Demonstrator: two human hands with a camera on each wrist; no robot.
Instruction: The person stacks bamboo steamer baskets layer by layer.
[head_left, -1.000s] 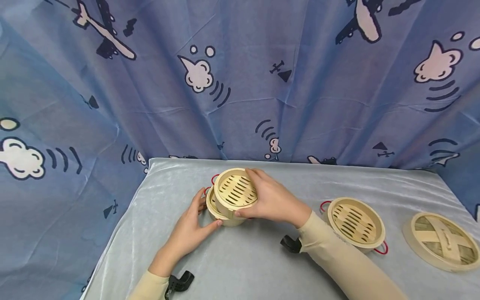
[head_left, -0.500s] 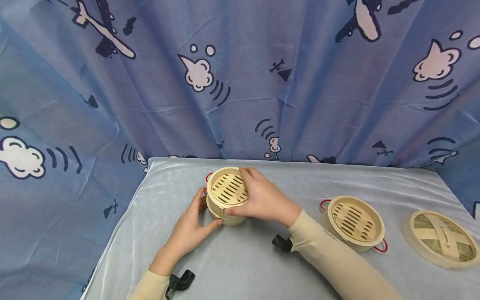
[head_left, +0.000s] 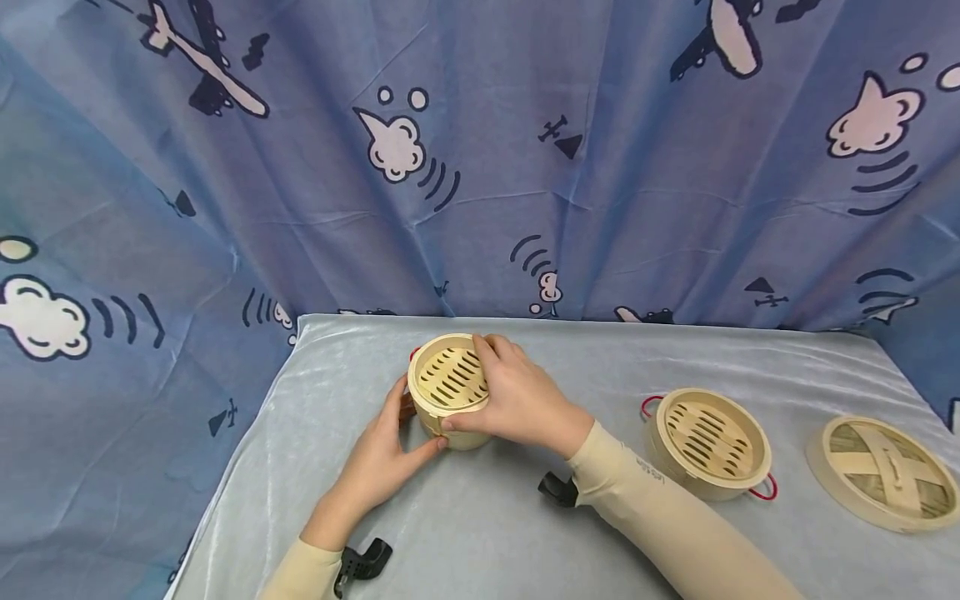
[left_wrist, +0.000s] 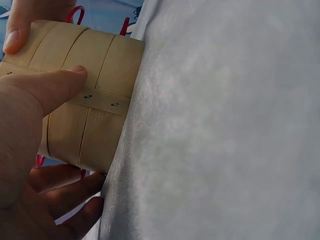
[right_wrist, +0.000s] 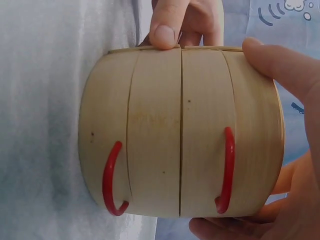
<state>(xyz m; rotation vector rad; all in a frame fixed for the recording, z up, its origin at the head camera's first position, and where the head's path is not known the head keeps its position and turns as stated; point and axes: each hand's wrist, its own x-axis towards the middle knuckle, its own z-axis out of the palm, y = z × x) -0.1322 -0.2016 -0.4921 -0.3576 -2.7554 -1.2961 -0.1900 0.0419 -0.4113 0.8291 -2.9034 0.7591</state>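
Note:
Two round bamboo steamer baskets stand stacked on the table in the head view, the upper basket (head_left: 450, 383) squarely on the lower basket (head_left: 463, 440). My right hand (head_left: 519, 396) grips the upper one by its rim, thumb at the front and fingers at the back. On the left side, my left hand (head_left: 382, 462) holds the stack low, thumb in front and fingers behind. Seen from the right wrist, the lower basket (right_wrist: 150, 115) and upper basket (right_wrist: 205, 100) meet along a thin seam, their red handles (right_wrist: 227, 170) roughly in line.
Right of the hands stands another slatted steamer basket (head_left: 708, 442) with red handles. Farther right lies a woven bamboo lid (head_left: 885, 475) with a crossed strap. A pale grey cloth (head_left: 465, 533) covers the table, and a blue patterned curtain (head_left: 480, 167) hangs behind it.
The upper basket has moved left and down in my right hand, from tilted and offset to flush on the lower basket. My left hand has stayed nearly still.

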